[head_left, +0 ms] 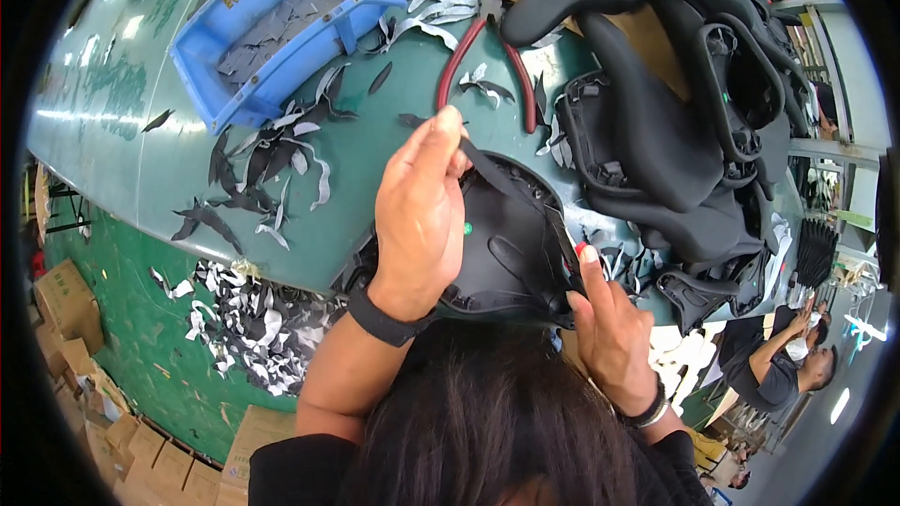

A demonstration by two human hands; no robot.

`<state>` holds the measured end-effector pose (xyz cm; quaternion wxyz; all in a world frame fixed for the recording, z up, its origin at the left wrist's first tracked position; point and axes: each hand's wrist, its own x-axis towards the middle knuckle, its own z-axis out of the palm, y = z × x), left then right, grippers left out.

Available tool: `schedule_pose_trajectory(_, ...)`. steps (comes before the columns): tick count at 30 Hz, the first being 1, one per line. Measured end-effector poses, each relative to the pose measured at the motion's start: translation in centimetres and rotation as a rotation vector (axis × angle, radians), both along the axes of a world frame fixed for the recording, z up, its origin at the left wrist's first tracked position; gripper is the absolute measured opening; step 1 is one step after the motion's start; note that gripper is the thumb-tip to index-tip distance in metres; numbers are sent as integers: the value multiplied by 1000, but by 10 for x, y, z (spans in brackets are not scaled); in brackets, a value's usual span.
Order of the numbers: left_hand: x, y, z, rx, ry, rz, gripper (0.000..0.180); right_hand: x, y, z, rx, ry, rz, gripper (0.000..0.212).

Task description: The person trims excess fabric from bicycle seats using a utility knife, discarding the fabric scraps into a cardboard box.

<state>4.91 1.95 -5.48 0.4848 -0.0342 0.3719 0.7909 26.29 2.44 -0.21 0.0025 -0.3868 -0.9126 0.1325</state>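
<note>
A black bicycle saddle (511,234) lies underside up at the table's near edge, in front of me. My left hand (424,211) is closed in a pinch on a black strip of cover material (497,178), which stretches up and away from the saddle's rim. My right hand (609,328) is closed at the saddle's right edge, around a slim tool with a red part (579,251); the fingers hide most of it, so its kind is unclear. Beyond the saddle, red-handled pliers (486,56) lie with their handles spread.
A blue bin (220,98) of grey pieces stands at the far left of the green table (94,122). Black and white trimmings (272,164) are scattered about. Black saddles (647,122) are piled at right. More scraps (248,328) and cardboard boxes (70,305) are on the floor; other people (778,365) are at right.
</note>
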Motion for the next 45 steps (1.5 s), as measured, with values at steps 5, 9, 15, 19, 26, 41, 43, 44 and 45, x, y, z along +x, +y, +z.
schedule_pose_trajectory(5,-17,-8,-27,491,-240,52,22,12,-11,-25,-7,102,-42,56)
schedule_pose_trajectory(9,-46,-14,-14,512,-68,189,23,20,-6,-24,-54,41,-49,53)
schedule_pose_trajectory(15,-36,-62,-13,-569,1078,-366,43,-9,41,-14,-261,417,22,40)
schedule_pose_trajectory(19,-48,-43,29,-517,883,-1006,47,-23,54,-19,-342,517,185,40)
schedule_pose_trajectory(26,-135,60,83,-94,369,-281,39,-4,57,12,-230,1285,-347,28)
schedule_pose_trajectory(41,-56,194,11,-519,1916,-634,84,-6,43,-27,-414,885,-260,32)
schedule_pose_trajectory(43,-60,181,26,-525,1715,-571,65,-5,38,-23,-420,887,-225,32)
schedule_pose_trajectory(44,-69,176,21,-526,1484,-583,60,-3,35,-24,-422,888,-196,31)
schedule_pose_trajectory(45,-68,161,29,-450,1232,-658,56,4,32,-31,-431,888,-250,31)
